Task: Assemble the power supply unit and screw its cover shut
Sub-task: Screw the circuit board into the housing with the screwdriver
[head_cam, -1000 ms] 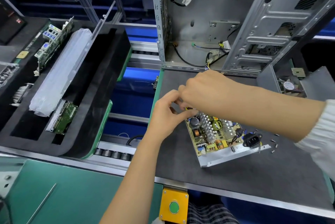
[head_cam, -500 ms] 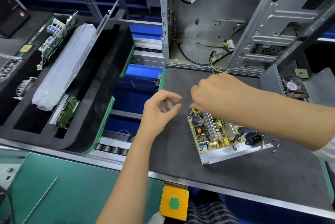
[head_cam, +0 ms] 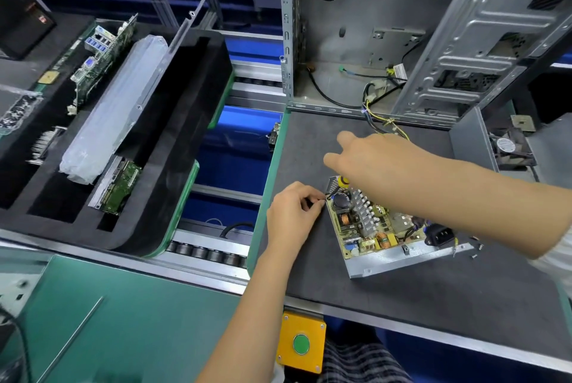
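Grey desk carries the open power supply unit. Left hand fingers curl, pinching something tiny at its corner. Right hand hovers above, fingers loosely spread, empty.

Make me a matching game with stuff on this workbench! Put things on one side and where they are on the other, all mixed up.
Things:
1. round green button
2. loose screws
3. plastic-wrapped part
4. small fan

Places:
A. in the black foam tray on the left
B. on a yellow box at the front edge of the bench
C. far right, behind the grey panel
D. on the dark mat, right of the open power supply

Pairs: 1-B, 2-D, 3-A, 4-C
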`<control>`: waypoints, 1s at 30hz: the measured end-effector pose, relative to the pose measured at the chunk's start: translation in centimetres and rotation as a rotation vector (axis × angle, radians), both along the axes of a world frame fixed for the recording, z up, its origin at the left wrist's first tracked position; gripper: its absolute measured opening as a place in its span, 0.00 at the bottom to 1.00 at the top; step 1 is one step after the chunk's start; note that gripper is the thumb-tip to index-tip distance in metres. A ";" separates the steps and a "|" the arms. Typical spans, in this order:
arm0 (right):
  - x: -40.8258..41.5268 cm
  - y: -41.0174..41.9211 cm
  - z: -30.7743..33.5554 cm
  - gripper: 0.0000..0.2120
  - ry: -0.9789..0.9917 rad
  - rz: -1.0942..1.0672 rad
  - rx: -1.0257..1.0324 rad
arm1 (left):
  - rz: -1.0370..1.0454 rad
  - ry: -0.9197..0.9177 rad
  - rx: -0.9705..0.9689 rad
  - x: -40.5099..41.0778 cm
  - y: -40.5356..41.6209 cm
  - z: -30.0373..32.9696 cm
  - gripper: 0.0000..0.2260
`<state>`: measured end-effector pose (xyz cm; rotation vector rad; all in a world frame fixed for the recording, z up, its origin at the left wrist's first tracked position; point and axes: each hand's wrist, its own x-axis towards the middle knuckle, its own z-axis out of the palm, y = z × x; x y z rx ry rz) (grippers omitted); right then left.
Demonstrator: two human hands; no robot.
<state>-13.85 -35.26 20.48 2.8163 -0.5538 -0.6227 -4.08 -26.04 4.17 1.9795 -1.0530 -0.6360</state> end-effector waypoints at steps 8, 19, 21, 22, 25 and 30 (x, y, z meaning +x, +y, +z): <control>1.5 0.4 0.4 0.11 0.072 0.098 0.024 | 0.049 -0.034 0.015 -0.8 0.1 0.1 0.04; 0.1 -1.4 -0.4 0.06 -0.026 0.035 -0.008 | 0.106 0.019 0.026 -1.1 0.0 -0.5 0.04; 0.0 -1.4 -0.6 0.06 -0.042 0.040 -0.010 | 0.116 0.018 0.029 -1.2 0.0 -0.6 0.04; 0.0 -1.4 -0.7 0.06 -0.049 0.041 -0.008 | 0.120 0.020 0.028 -1.2 0.0 -0.6 0.04; -0.1 -1.4 -1.0 0.07 -0.069 0.037 0.003 | 0.128 0.028 0.021 -1.3 0.0 -0.7 0.05; -0.1 -1.5 -1.2 0.07 -0.070 0.032 0.003 | 0.127 0.025 0.011 -1.3 0.1 -0.9 0.04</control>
